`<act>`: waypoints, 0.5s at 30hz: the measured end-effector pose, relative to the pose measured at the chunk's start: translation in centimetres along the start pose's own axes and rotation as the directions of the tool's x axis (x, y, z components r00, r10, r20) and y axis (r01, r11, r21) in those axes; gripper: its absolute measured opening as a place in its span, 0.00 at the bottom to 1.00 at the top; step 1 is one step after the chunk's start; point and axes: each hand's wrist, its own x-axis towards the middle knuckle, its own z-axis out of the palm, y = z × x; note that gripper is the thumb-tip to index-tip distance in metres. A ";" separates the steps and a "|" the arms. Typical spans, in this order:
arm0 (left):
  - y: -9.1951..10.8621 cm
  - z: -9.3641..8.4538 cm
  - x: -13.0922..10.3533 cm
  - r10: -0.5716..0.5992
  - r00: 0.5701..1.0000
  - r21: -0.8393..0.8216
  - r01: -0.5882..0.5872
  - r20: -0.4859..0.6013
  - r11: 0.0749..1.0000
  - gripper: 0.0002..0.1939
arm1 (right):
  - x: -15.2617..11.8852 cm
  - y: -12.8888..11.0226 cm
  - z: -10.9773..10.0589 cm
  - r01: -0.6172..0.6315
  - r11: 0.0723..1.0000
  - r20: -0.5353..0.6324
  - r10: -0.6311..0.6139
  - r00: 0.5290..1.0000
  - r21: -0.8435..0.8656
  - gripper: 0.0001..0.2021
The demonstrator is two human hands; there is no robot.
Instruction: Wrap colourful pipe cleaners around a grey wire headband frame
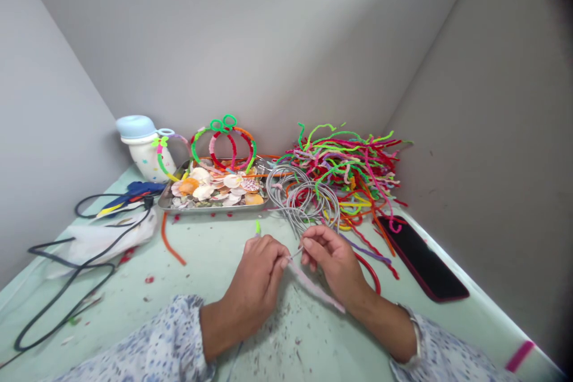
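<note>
Both hands meet above the middle of the table. My left hand (259, 268) is closed, its thumb and forefinger pinching the upper end of a pale pink fuzzy stem (313, 289). That stem slants down to the right, below my right hand. A bit of bright green stem (258, 227) pokes out behind the left knuckles. My right hand (333, 262) has its thumb and fingertips pressed together on a thin grey wire (296, 254), which runs across to the left fingertips. Just behind the right fingers lie coils of grey wire (313, 200).
A metal tray (215, 209) of shells stands at the back, with colourful stem hoops (255, 146) on it. Beside it are a white bottle (150, 158) and a heap of coloured stems (353, 158). A black phone (427, 262) lies right; a black cable (67, 322) loops left.
</note>
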 end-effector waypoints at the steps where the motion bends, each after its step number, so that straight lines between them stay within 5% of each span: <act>1: 0.0 -0.1 0.0 -0.002 1.000 -0.003 0.002 -0.001 1.000 0.08 | 0.0 0.0 0.0 -0.004 1.000 -0.007 0.004 1.000 0.002 0.07; 11: 0.3 -0.3 0.0 -0.060 0.992 0.028 0.064 -0.112 0.998 0.09 | -0.1 0.1 0.2 0.047 0.997 -0.016 -0.046 0.999 0.061 0.09; 15: 0.1 -0.3 0.0 -0.064 0.990 0.031 0.069 -0.125 0.997 0.08 | -0.3 0.3 0.0 0.038 0.999 0.081 -0.036 0.996 -0.023 0.09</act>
